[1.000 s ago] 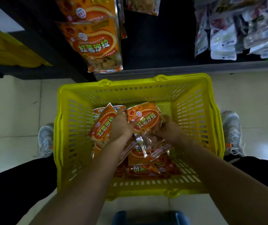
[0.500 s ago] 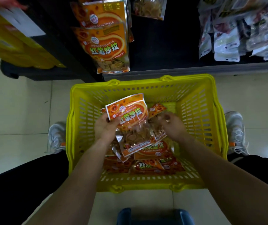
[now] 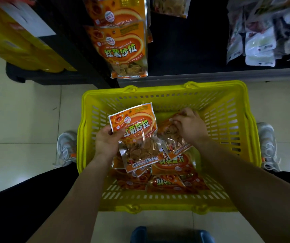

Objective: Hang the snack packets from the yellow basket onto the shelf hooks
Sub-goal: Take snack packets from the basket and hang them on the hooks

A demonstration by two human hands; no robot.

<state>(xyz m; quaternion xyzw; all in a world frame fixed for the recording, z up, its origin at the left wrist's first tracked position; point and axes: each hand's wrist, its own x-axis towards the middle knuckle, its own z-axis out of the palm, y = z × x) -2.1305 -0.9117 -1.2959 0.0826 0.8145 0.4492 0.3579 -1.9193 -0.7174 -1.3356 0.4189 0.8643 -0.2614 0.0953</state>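
Observation:
A yellow basket [image 3: 232, 130] stands on the floor between my feet, with several orange snack packets [image 3: 168, 183] lying in it. My left hand [image 3: 106, 142] grips one orange snack packet [image 3: 137, 135] by its left edge, face up, above the pile. Over a second orange packet [image 3: 171, 139] at the basket's right middle, my right hand [image 3: 188, 127] is closed on its upper part. Matching orange packets [image 3: 123, 48] hang on the dark shelf straight ahead of the basket.
White and grey packets [image 3: 263, 41] hang on the shelf at the upper right. Yellow packages [image 3: 23, 50] sit on a low black rack at the upper left. My shoes [image 3: 67, 148] flank the basket on the tiled floor. A blue object [image 3: 170, 234] lies at the bottom edge.
My left hand has lifted and turned one packet face up, away from the pile. My right hand has let go of that packet and moved right onto another one.

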